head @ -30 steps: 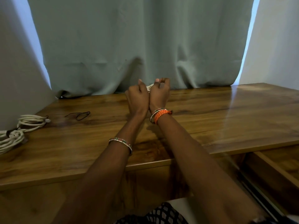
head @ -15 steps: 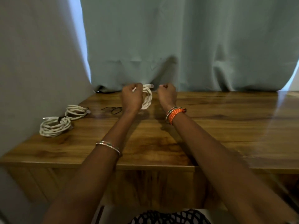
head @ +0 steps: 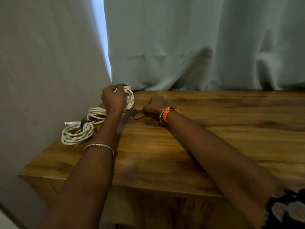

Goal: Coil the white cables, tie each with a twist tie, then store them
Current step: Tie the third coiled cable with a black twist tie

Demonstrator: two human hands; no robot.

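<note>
While the left hand [head: 113, 98] curls its grip around a coil of white cable [head: 128, 98] at the upper left of centre, lifted close to the curtain's hem, the right hand [head: 155, 104] reaches low over the wooden desk [head: 214, 129], fingers bunched at a thin black twist tie [head: 137, 115] that lies looped on the wood just left of the knuckles — the hand appears to pinch one end of it, though the fingertips are turned away from the camera and the contact cannot be seen outright.

Two more white coils sit at the left edge of the desk, against the grey wall: a nearer coil [head: 76, 133], bound with a dark tie and trailing a clear-tipped plug toward the left of the frame, and a farther coil [head: 96, 114] just behind it, partly hidden by the left forearm. The two touch or nearly touch where the dark tie sits.

A thin beaded bangle [head: 99, 145] rings the left forearm at centre left; an orange braided band [head: 166, 114] beside a beaded bracelet circles the right wrist. Pale green curtains [head: 181, 47] fill the upper half of the frame — a strip of daylight shows at their left seam. At lower right, a corner of dark patterned fabric [head: 287, 210] enters the frame.
</note>
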